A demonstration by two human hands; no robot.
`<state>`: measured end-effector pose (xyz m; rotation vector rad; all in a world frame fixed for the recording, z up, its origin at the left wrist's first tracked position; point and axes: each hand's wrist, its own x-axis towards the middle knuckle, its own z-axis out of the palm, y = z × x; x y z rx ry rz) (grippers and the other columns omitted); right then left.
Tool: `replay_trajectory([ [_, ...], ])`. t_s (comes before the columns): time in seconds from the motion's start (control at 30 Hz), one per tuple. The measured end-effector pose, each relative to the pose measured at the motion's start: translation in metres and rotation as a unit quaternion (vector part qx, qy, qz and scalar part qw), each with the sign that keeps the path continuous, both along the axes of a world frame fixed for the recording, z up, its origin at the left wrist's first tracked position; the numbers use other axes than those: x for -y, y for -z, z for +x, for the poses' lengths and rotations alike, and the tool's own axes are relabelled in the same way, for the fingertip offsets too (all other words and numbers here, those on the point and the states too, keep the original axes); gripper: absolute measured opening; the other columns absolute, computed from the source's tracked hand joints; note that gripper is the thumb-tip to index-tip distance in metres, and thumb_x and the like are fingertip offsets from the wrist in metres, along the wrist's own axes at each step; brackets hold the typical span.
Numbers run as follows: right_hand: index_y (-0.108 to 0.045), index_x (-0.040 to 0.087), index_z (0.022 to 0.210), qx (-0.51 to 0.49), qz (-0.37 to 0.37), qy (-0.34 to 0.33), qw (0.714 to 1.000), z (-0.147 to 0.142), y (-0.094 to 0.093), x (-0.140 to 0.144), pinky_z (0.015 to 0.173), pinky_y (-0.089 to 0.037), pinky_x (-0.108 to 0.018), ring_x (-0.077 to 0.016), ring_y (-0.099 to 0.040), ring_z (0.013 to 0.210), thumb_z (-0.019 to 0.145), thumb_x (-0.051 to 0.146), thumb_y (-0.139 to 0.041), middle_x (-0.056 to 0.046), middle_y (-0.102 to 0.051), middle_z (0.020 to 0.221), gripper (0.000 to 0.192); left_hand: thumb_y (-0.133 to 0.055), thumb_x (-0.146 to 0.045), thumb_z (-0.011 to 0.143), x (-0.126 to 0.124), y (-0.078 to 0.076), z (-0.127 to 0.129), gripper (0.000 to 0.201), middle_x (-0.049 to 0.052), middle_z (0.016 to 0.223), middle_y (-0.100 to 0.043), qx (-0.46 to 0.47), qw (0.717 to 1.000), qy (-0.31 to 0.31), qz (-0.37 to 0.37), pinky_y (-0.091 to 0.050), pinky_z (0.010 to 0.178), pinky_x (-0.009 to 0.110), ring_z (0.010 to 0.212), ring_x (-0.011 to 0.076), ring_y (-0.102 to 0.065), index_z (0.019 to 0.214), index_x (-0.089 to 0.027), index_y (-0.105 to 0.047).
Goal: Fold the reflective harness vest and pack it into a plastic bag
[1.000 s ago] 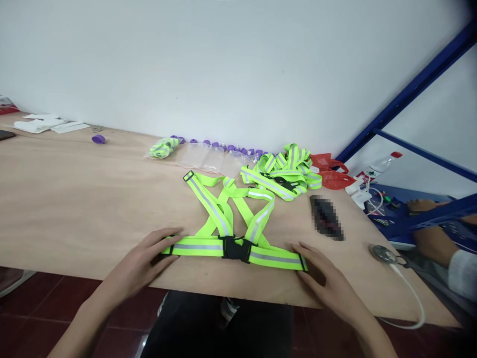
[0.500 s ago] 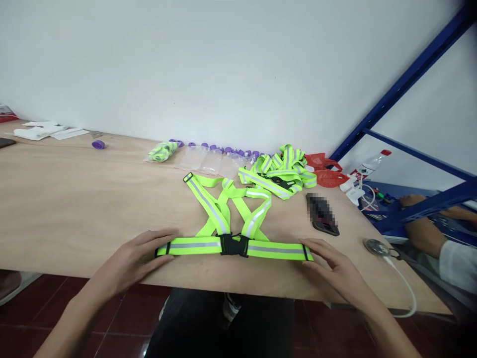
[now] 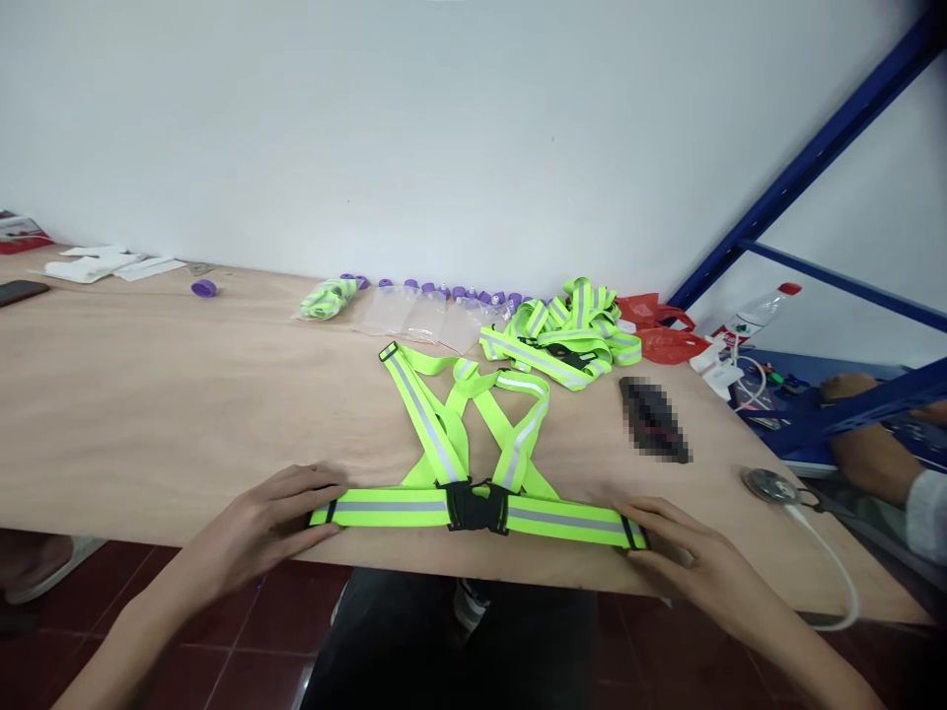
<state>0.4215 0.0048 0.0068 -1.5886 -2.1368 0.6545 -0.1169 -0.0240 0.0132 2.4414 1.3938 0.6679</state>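
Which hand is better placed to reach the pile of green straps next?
Probably your right hand: it rests nearer the pile of straps, at the right end of the harness. Your left hand, at its opposite end, would likely cross it.

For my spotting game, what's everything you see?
Strap harness: one, lime, table front
Strap pile: one, lime, behind harness
Strap packet: one, lime, table back
Plastic bags: several, clear, table back
Caps: many, purple, mostly along wall
Carrier bags: some, red, back right
Papers: several, white, back left
Boxlike thing: one, red, back left
Flat thing: one, dark, left edge
Blurred thing: one, dark, table right
Round device: one, silvery, table right
Cables: some, white, right
Bottle: one, clear, far right
Frame: one, blue, far right
Table: one, tan, centre
Wall: one, white, behind
Floor: one, red, below
Someone's arm: at least one, white sleeve, right
Trousers: one pair, dark, below
Left fingers: several, bare, harness end
Right fingers: several, bare, harness end
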Motion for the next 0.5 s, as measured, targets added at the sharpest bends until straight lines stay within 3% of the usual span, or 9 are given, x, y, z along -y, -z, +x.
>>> replay_trajectory([
  [0.13,-0.075,0.037,0.12,-0.008,-0.017,-0.006,1.0,0.002,0.002,0.009,0.1,-0.058,-0.046,-0.0339,-0.067,0.12,0.083,0.053,-0.069,-0.005,-0.071,0.13,0.041,-0.064,-0.039,0.094,0.011,0.004,-0.006,0.036,-0.001,0.131,-0.07,0.009,1.0,-0.007,-0.001,-0.058,0.1,0.037,0.122,0.0259,-0.064,0.13,-0.041,-0.067],
  [0.33,-0.078,0.037,0.114,-0.009,-0.014,-0.013,1.0,-0.008,0.01,0.015,0.098,-0.059,-0.045,-0.0321,-0.067,0.118,0.089,0.059,-0.06,-0.007,-0.07,0.128,0.038,-0.063,-0.041,0.095,0.013,0.025,-0.01,0.039,0.002,0.135,-0.068,-0.006,1.0,-0.025,0.013,-0.053,0.106,0.045,0.126,0.0279,-0.061,0.134,-0.039,-0.064],
  [0.4,-0.078,0.037,0.113,-0.003,0.005,-0.02,1.0,-0.012,0.01,0.015,0.097,-0.059,-0.045,-0.0317,-0.067,0.117,0.09,0.059,-0.059,-0.008,-0.071,0.125,0.037,-0.064,-0.045,0.094,0.01,0.024,-0.007,0.039,0.002,0.136,-0.067,-0.039,0.998,-0.026,0.046,-0.043,0.113,0.055,0.126,0.0296,-0.062,0.132,-0.039,-0.066],
  [0.5,-0.079,0.038,0.111,0.023,0.009,-0.045,0.999,-0.017,0.003,0.01,0.097,-0.059,-0.046,-0.0319,-0.067,0.117,0.089,0.057,-0.062,-0.008,-0.07,0.126,0.034,-0.065,-0.049,0.092,0.01,0.008,0.01,0.051,0.003,0.146,-0.06,-0.089,0.991,-0.033,0.09,-0.026,0.119,0.065,0.133,0.0329,-0.056,0.141,-0.039,-0.057],
])
